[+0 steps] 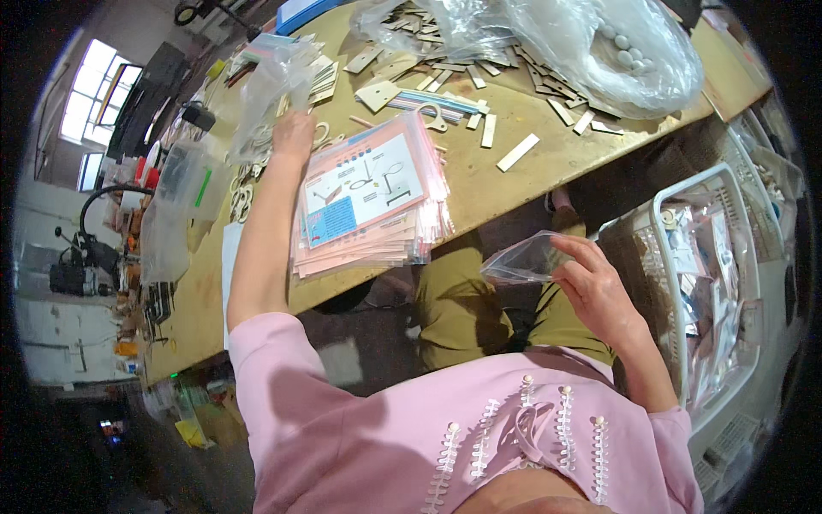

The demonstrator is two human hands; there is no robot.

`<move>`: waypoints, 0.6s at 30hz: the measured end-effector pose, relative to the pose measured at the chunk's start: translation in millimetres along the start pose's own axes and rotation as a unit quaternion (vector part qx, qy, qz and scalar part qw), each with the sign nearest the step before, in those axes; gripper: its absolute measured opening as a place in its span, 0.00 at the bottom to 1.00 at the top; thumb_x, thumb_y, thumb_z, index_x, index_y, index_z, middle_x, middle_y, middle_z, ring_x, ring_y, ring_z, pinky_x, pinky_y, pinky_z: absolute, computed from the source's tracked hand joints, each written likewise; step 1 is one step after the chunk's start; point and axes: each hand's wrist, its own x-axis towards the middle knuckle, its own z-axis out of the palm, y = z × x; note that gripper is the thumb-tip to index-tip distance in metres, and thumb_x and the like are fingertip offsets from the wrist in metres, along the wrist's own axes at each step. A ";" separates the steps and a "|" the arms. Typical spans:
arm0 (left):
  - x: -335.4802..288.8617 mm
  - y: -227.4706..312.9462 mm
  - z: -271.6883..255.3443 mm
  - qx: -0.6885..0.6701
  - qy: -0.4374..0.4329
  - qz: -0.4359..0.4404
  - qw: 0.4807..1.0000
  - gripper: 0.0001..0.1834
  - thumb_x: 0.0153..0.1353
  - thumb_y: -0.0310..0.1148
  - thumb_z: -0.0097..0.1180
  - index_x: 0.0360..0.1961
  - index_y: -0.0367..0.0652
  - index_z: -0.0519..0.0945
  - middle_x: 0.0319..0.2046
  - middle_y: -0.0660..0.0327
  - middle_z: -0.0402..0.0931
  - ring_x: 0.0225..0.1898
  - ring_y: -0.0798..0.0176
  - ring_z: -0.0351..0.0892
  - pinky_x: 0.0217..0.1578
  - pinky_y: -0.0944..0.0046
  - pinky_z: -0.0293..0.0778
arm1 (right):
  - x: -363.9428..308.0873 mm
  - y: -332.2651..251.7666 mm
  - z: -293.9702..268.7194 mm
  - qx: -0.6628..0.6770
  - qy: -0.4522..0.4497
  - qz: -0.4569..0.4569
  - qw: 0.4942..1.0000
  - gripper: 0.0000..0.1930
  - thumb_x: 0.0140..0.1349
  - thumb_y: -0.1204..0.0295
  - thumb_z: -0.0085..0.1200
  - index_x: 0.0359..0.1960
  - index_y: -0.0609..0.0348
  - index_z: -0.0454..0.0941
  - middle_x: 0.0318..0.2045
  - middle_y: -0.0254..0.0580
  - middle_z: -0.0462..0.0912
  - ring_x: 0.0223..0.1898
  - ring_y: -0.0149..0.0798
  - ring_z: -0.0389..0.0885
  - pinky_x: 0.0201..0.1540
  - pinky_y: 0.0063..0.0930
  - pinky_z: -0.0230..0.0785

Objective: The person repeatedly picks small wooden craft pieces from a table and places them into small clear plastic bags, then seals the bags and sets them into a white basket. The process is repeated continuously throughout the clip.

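My right hand [591, 276] pinches a clear plastic bag [524, 260] between thumb and fingers, off the table's front edge and above my lap. My left hand [294, 134] reaches far over the table with its fingers curled down; what they grip is hidden. Beside it lie a crumpled clear bag [272, 90] and several small wooden rings [321, 133]. Right of my left forearm rests a stack of pink printed sheets in clear sleeves [364, 184]. Just beyond the stack is a flat wooden piece with a round hole [434, 117].
Thin wooden strips [519, 152] are scattered over the table [479, 190]. A large clear bag with white balls [634, 81] lies at the back right. A white basket of filled bags [664, 257] stands at my right. A clear plastic bin [167, 224] sits at the left edge.
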 end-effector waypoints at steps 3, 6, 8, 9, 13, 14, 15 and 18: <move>6.2 -13.8 16.7 0.003 0.020 0.096 0.995 0.08 0.60 0.29 0.56 0.37 0.44 0.86 0.39 0.55 0.84 0.47 0.48 0.84 0.46 0.50 0.83 | -3.7 2.5 -1.3 0.004 0.010 0.012 1.000 0.07 0.56 0.84 0.63 0.33 0.65 0.76 0.59 0.56 0.79 0.60 0.60 0.77 0.60 0.47 0.74; 2.8 -12.5 15.5 -0.048 0.059 0.095 0.993 0.07 0.62 0.31 0.56 0.37 0.44 0.84 0.37 0.54 0.83 0.45 0.45 0.84 0.45 0.49 0.81 | -5.0 6.3 -0.1 -0.003 0.017 0.010 1.000 0.07 0.57 0.84 0.63 0.33 0.65 0.76 0.59 0.56 0.79 0.60 0.60 0.78 0.60 0.47 0.74; -2.5 -8.7 2.8 -0.147 0.101 0.002 0.984 0.07 0.65 0.32 0.57 0.40 0.45 0.83 0.40 0.54 0.84 0.43 0.45 0.84 0.43 0.48 0.80 | -1.8 12.9 1.5 -0.006 0.035 -0.009 0.999 0.07 0.58 0.83 0.63 0.34 0.65 0.76 0.59 0.56 0.79 0.60 0.60 0.78 0.60 0.46 0.74; -4.3 -5.3 -0.7 -0.198 0.137 -0.046 0.970 0.06 0.66 0.32 0.58 0.41 0.45 0.83 0.41 0.55 0.85 0.42 0.47 0.86 0.43 0.49 0.80 | 1.0 13.7 1.9 -0.008 0.045 -0.016 0.999 0.07 0.58 0.83 0.62 0.34 0.65 0.76 0.59 0.56 0.79 0.60 0.60 0.78 0.60 0.46 0.74; -36.8 81.6 -91.7 -0.727 0.220 -0.051 0.649 0.10 0.71 0.25 0.60 0.51 0.37 0.77 0.42 0.54 0.85 0.43 0.64 0.85 0.45 0.63 0.83 | 4.9 15.7 1.2 -0.027 0.066 -0.024 0.997 0.06 0.59 0.81 0.62 0.34 0.66 0.75 0.61 0.58 0.77 0.62 0.60 0.77 0.61 0.46 0.74; -55.0 116.9 -132.0 -0.745 0.213 -0.037 0.631 0.14 0.71 0.22 0.59 0.55 0.34 0.72 0.44 0.49 0.84 0.44 0.62 0.85 0.48 0.64 0.83 | 5.5 14.3 0.4 -0.037 0.075 -0.036 0.996 0.07 0.57 0.81 0.62 0.34 0.67 0.75 0.61 0.60 0.77 0.62 0.61 0.77 0.61 0.46 0.75; -73.3 138.1 -149.4 -0.730 0.217 -0.022 0.648 0.14 0.71 0.22 0.58 0.55 0.35 0.72 0.45 0.48 0.84 0.44 0.60 0.86 0.48 0.62 0.84 | 5.7 9.2 -1.8 -0.026 0.089 -0.037 0.995 0.06 0.58 0.80 0.61 0.33 0.68 0.75 0.63 0.59 0.76 0.63 0.60 0.76 0.62 0.45 0.74; -126.0 204.2 -191.5 -0.744 0.224 0.086 0.624 0.17 0.64 0.17 0.64 0.51 0.36 0.73 0.43 0.50 0.85 0.44 0.60 0.87 0.45 0.62 0.84 | 3.9 7.0 -2.8 -0.038 0.105 -0.057 0.992 0.06 0.59 0.80 0.61 0.34 0.68 0.76 0.63 0.59 0.76 0.64 0.59 0.76 0.63 0.45 0.74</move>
